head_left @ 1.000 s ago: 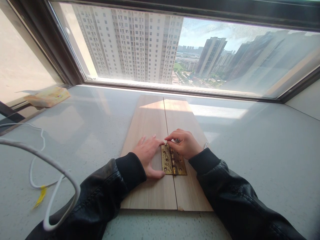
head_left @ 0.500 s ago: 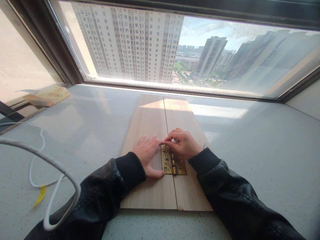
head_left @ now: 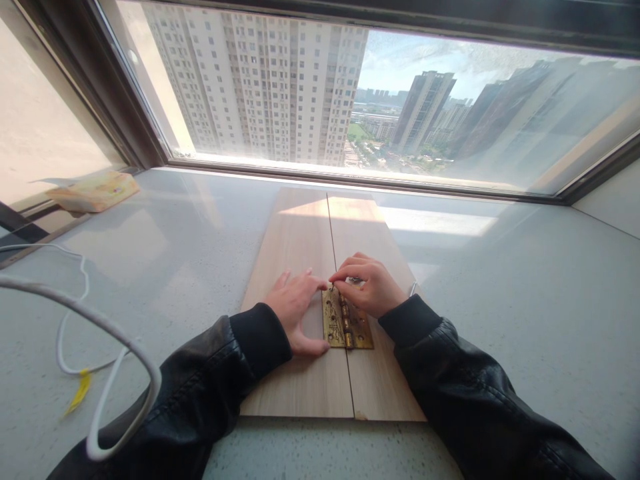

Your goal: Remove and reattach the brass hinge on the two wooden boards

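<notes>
A brass hinge lies unfolded across the seam between two pale wooden boards, the left board and the right board. My left hand rests on the left board with its fingers spread. Its index finger touches the hinge's upper left corner and its thumb the lower left corner. Over the upper part of the hinge, my right hand pinches a small screw between thumb and index finger, by the upper left hole. Something small and shiny shows under its curled fingers, too hidden to name.
The boards lie on a speckled white sill below a large window. A white cable loops at the left, with a yellow tag beside it. A tissue-pack-like package sits in the far left corner.
My right fingertips have shifted slightly right and up, showing more of the small screw at the hinge's upper left hole. My left hand and the hinge stay in place.
</notes>
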The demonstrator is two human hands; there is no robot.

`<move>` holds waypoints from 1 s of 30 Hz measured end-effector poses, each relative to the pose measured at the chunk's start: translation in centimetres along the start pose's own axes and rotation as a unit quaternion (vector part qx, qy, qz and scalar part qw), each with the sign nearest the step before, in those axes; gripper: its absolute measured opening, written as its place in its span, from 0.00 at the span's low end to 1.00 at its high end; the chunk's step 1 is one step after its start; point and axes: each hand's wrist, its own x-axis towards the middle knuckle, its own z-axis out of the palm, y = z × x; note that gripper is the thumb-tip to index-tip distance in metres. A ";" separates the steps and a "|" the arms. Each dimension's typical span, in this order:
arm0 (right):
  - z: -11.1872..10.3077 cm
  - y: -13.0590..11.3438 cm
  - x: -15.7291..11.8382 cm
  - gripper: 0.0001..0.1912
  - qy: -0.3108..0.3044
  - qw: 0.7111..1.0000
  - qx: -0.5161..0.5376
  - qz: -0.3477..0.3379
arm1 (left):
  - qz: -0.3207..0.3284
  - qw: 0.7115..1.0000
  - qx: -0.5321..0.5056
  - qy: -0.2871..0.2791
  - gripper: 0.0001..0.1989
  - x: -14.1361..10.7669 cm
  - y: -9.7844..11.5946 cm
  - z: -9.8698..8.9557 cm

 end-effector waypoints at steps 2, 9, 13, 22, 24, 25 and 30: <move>0.0 0.0 0.0 0.07 -0.008 1.000 -0.002 -0.007 | 0.001 1.000 0.002 0.002 0.40 0.0 0.0 0.0; 0.1 0.1 -0.1 0.06 -0.020 0.999 -0.014 -0.021 | 0.002 1.000 0.004 0.006 0.41 0.0 -0.1 0.0; 0.2 0.3 -0.1 0.06 -0.020 0.999 -0.028 -0.023 | 0.001 1.000 0.004 0.006 0.41 0.0 -0.1 0.0; 0.2 0.4 -0.1 0.08 -0.021 0.998 -0.055 -0.031 | 0.004 1.000 0.000 0.007 0.41 0.0 -0.1 0.1; 0.2 0.4 -0.2 0.07 -0.024 0.998 -0.057 -0.034 | 0.004 1.000 0.002 0.007 0.40 -0.1 -0.1 0.0; 0.2 0.4 -0.2 0.07 -0.026 0.997 -0.057 -0.036 | 0.003 1.000 0.002 0.007 0.40 -0.1 -0.1 0.0; 0.2 0.4 -0.2 0.08 -0.031 0.997 -0.065 -0.037 | 0.003 1.000 0.004 0.008 0.41 0.0 0.0 0.0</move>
